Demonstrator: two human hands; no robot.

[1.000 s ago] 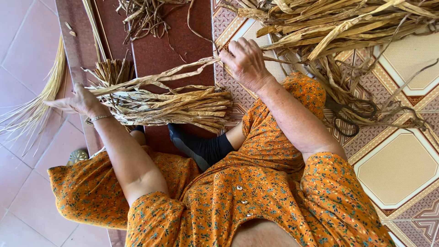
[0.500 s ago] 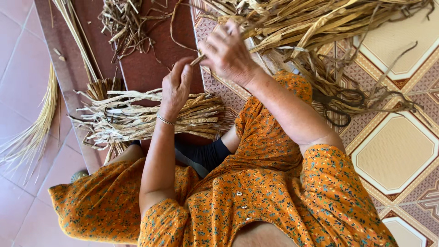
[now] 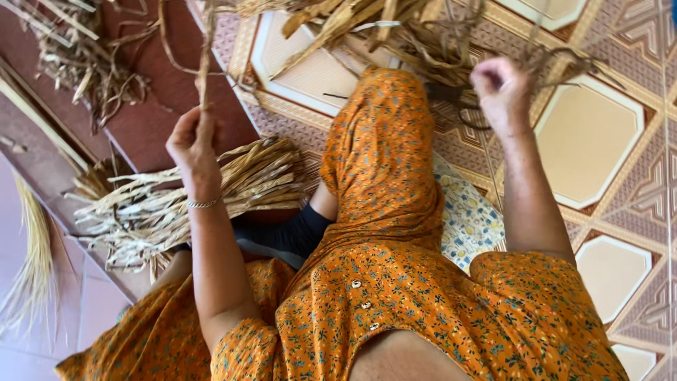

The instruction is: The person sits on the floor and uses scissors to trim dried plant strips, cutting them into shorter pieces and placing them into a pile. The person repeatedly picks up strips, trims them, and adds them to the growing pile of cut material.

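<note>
My left hand (image 3: 194,144), with a thin bracelet at the wrist, is raised and closed on one long dried leaf strip (image 3: 204,56) that runs up out of view. Just below it a thick bundle of dried strips (image 3: 233,187) lies across my leg. My right hand (image 3: 502,92) is a fist out to the right, closed on thin dark strands that trail back to the loose pile of dried leaves (image 3: 395,28) beyond my orange-clad knee (image 3: 381,155).
I sit on a patterned tiled floor (image 3: 599,141) beside a dark red mat (image 3: 148,120). Dry scraps (image 3: 92,70) lie on the mat, pale grass stalks (image 3: 28,275) at the far left, and a yellow patterned cushion (image 3: 469,219) under my leg.
My left hand has left the bundle and risen with a single strip. My right hand has swung away to the right of the pile. The view has shifted right.
</note>
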